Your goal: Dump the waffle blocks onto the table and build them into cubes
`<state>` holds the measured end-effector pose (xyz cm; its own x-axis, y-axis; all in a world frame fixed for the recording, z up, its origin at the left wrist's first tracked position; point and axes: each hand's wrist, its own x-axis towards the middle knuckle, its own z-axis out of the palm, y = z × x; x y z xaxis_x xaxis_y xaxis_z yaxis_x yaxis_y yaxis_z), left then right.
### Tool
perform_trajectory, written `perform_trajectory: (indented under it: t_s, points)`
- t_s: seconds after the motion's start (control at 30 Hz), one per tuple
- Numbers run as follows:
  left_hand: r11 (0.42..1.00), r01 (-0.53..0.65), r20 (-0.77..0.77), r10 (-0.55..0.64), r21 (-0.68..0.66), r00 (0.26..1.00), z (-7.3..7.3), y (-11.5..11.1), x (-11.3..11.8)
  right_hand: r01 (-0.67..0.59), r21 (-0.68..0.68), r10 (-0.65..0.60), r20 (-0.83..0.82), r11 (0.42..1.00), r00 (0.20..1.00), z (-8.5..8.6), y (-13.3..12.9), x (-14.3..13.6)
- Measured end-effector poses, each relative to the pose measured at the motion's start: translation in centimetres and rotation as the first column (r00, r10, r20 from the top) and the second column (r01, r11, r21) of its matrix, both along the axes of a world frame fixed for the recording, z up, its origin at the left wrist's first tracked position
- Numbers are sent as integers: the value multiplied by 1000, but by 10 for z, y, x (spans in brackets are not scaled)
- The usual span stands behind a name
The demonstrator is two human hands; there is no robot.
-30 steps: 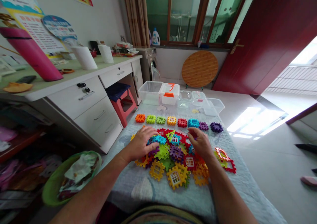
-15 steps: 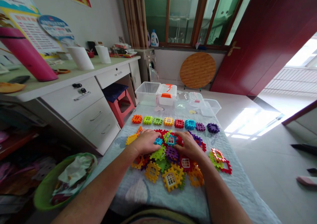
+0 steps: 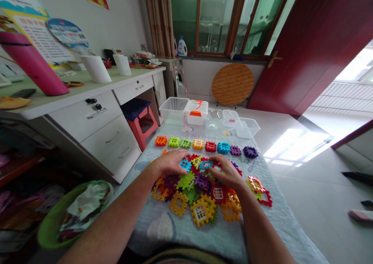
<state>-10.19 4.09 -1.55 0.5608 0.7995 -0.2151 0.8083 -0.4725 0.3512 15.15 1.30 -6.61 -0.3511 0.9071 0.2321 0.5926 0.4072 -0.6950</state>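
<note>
My left hand (image 3: 171, 162) pinches a blue window piece (image 3: 185, 165) above the pile's left side. In my right hand (image 3: 223, 170), thumb and fingers grip a blue frame piece (image 3: 206, 165), tilted so that it looks narrow. Below both hands spreads a heap of notched plastic pieces, among them a purple piece (image 3: 202, 182), a yellow piece with a white window (image 3: 200, 212), and a red piece with a white window (image 3: 218, 193). Behind the heap runs a row of several small blocks, from an orange block (image 3: 161, 140) to a dark purple block (image 3: 251, 152).
Clear plastic boxes stand at the cloth-covered table's far end, including an open bin (image 3: 174, 110) and a box with an orange latch (image 3: 197, 113). Red and green pieces (image 3: 265, 198) lie at the right edge. A green wastebasket (image 3: 48, 229) is on the floor at left.
Both hands have lifted slightly with blue pieces between their fingers. The right blue piece has left its spot on the heap and turned to a narrower angle.
</note>
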Motion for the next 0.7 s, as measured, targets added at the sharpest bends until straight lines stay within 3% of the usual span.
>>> perform_trajectory:
  t_s: [0.17, 0.37, 0.5, 0.7]
  points:
    - [998, -13, 159, 4, 57, 987, -10, -6, 2, 55, -71, -58, -41, 996, 998, 3, 0, 2]
    - [991, -80, 291, 45, 111, 956, -14, -12, 16, 155, -132, -168, -89, 979, 982, -13, 4, -4]
    - [985, -90, 407, 22, 150, 913, -10, -15, 21, 151, -215, -193, -186, 965, 964, -20, 5, -3]
    - [964, -124, 492, -9, 237, 871, -7, -20, 28, 82, -285, -185, -359, 955, 915, -17, 4, -5]
